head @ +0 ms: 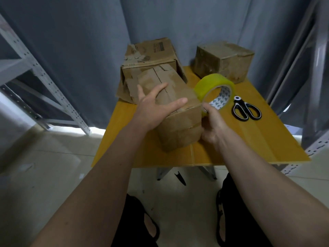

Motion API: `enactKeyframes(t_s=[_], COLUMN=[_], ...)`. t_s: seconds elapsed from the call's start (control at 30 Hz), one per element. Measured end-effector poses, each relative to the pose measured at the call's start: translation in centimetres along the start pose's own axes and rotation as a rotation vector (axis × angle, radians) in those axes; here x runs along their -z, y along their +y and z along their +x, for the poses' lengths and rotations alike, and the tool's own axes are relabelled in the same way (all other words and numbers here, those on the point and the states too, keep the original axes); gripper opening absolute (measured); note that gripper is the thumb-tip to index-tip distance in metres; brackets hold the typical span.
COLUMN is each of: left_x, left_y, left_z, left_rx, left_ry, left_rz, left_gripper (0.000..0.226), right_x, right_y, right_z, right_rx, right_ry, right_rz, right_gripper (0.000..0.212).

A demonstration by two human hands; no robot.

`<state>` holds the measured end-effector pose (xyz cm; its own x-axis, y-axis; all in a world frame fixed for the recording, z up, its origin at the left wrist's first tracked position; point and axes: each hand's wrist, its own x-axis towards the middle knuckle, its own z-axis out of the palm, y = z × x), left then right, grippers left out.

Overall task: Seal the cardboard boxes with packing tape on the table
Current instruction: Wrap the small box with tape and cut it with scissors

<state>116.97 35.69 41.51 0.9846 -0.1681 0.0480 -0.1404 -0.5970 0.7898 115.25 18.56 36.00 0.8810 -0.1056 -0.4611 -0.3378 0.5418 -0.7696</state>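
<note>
Three cardboard boxes sit on the yellow counter [249,139]. The near box [176,111] lies with its long axis running away from the person, top seam facing up. Its right face is hidden behind the right hand [211,125], and the free tape end cannot be made out. The left hand [154,106] rests flat on the box top, fingers [178,101] spread and straight. The right hand pinches the yellow tape roll [215,90] at the box's right edge, roll standing on edge. Scissors [246,109] lie just beside it.
</note>
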Motion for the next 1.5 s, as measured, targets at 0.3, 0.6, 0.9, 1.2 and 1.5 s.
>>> enactKeyframes(t_s=[0.3, 0.6, 0.9, 1.2, 1.5], left_x=[-1.5, -2.3, -0.9, -0.2, -0.1], left_y=[-2.9, -3.9, -5.1, -4.3, -4.0], left_z=[-1.8, -1.3, -0.2, -0.7, -0.8], left_rx=[-0.124, -0.098, -0.175, -0.167, -0.180], left_ry=[0.103, 0.123, 0.007, -0.023, -0.028], left_rz=[-0.285, -0.334, -0.110, -0.005, 0.037], left_gripper=[0.089, 0.117, 0.092, 0.099, 0.099], right_x=[-2.1, -5.2, -3.9, -2.0, -0.7], right_y=[-5.5, -2.0, -6.4, -7.6, -8.0], right_z=[-1.8, -2.4, -2.7, -2.7, -2.3], right_rx=[0.405, 0.601, 0.673, 0.686, 0.781], right_ry=[0.246, 0.306, 0.225, 0.257, 0.432], right_rz=[-0.314, -1.115, -0.982, -0.800, -0.837], right_gripper=[0.039, 0.035, 0.022, 0.015, 0.020])
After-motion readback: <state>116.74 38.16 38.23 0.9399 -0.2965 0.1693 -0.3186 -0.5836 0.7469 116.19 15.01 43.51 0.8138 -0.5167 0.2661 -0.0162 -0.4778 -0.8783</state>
